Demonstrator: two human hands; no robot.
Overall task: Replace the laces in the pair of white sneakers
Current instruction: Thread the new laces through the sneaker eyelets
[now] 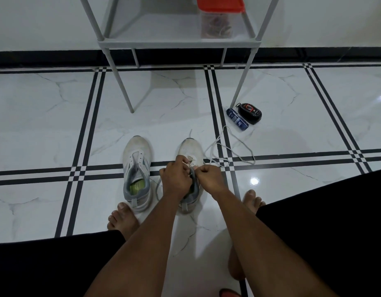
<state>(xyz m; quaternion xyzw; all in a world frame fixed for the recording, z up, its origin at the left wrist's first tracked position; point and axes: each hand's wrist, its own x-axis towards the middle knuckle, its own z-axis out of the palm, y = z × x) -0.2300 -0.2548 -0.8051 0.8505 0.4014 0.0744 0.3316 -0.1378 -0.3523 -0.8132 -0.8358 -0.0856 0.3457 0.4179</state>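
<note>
Head view: two white sneakers are seen side by side on the marble floor (46, 116), heels toward the person and toes toward the grey shelf rack (179, 42), so each long axis runs away from the person. The left sneaker (137, 172) stands unlaced and untouched, its opening and green insole exposed. Just beside it, the left forearm is stretched forward and the left hand (177, 179) is curled over the throat of the right sneaker (190, 155), a strand of white lace (226, 151) pinched between its fingertips. The right hand (209, 176) is brought in from the right, knuckles up, fingers clenched around another part of the same lace at the eyelets. The loose length of the lace is trailed off to the right across the black tile lines in slack loops. Farther right, near the rack's front right leg, a blue tube (237, 120) and a black polish bottle (249, 113) are laid touching each other. On the rack's shelf, a clear container with a red lid (219, 16) is set.
</note>
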